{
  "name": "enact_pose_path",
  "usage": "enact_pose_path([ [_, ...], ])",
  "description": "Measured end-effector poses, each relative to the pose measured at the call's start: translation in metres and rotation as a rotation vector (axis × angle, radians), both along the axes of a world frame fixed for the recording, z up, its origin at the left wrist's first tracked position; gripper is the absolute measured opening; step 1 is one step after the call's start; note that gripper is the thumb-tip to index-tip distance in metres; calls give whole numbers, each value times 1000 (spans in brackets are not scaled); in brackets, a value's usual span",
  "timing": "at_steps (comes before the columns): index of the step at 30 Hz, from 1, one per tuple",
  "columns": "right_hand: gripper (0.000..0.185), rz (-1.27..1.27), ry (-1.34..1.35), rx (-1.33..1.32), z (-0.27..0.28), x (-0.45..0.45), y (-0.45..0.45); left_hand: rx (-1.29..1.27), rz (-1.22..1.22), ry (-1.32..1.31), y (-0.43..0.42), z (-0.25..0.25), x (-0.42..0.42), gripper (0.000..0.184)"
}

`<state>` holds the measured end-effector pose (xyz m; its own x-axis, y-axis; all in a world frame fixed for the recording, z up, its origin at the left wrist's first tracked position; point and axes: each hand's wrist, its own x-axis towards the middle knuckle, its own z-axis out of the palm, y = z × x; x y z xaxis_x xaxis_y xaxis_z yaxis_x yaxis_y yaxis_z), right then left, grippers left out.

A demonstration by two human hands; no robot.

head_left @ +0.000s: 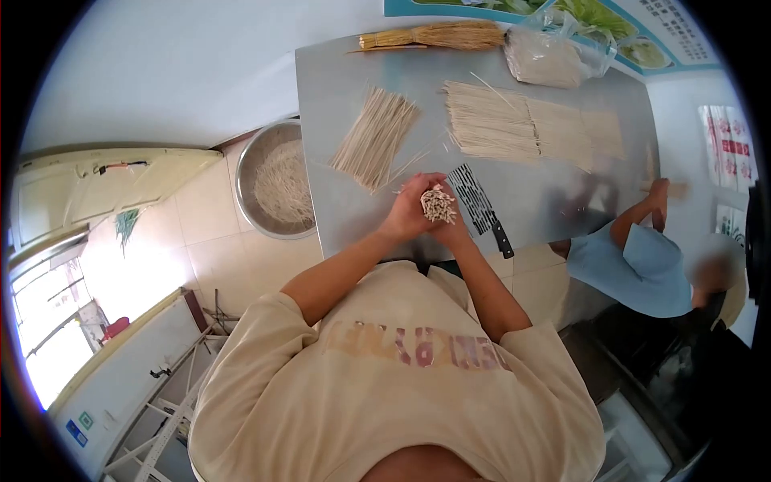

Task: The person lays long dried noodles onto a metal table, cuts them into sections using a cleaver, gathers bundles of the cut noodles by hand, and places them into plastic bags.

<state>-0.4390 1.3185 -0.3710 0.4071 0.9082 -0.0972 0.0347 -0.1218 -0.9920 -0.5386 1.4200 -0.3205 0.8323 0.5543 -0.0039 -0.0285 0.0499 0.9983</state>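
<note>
My left hand [408, 207] and my right hand [453, 230] are both closed around a bundle of dried noodles [438, 206], held upright at the near side of the metal table so that the cut ends face me. Right beside my right hand lies a cleaver [477, 201] with a dark-patterned blade and a black handle. Beyond my left hand a loose pile of long noodles [375, 138] is spread on the table, with a few stray strands near it. Farther right, neat rows of noodles [491, 122] lie side by side.
A large metal basin [246, 189] of noodle pieces stands left of the table [522, 193]. A straw brush [434, 36] and a filled plastic bag [546, 56] lie along the far edge. At the right, another person in a blue apron [626, 269] reaches a hand [658, 193] over the table.
</note>
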Motion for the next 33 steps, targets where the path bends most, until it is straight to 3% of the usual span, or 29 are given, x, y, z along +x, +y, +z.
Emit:
enact_pose_path([
  [4, 64, 166, -681, -145, -9, 16, -40, 174, 71, 73, -10, 9, 10, 50],
  [6, 58, 254, -716, -309, 15, 29, -72, 482, 48, -57, -15, 22, 17, 39],
  [8, 45, 8, 17, -408, 49, 44, -92, 657, -103, -216, -26, 44, 24, 38],
  [10, 45, -16, 311, -281, 51, 53, -105, 702, -175, -237, -33, 65, 24, 32],
  [12, 64, 101, 1157, -110, 30, 67, -100, 968, -293, -269, -41, 56, 30, 23],
  [13, 74, 161, 1573, -3, 21, 76, -99, 972, -295, -280, -43, 51, 32, 23],
  [14, 74, 153, 1567, 4, 41, 73, -88, 1074, -349, -314, -46, 48, 32, 18],
  [16, 87, 47, 1395, -480, 103, 56, -49, 1284, -459, -386, -50, 44, 32, 9],
  [19, 86, 90, 1155, -382, 94, 61, -27, 1477, -609, -321, -46, 41, 22, 9],
  [26, 72, 157, 1084, -303, 64, 66, 19, 1605, -702, -246, -7, 25, -5, 14],
  [31, 49, 8, 1235, -97, 46, 62, 23, 1502, -696, -92, 7, 41, -37, 58],
  [33, 40, -69, 1271, -46, 35, 59, 22, 1462, -681, -19, 9, 43, -52, 64],
])
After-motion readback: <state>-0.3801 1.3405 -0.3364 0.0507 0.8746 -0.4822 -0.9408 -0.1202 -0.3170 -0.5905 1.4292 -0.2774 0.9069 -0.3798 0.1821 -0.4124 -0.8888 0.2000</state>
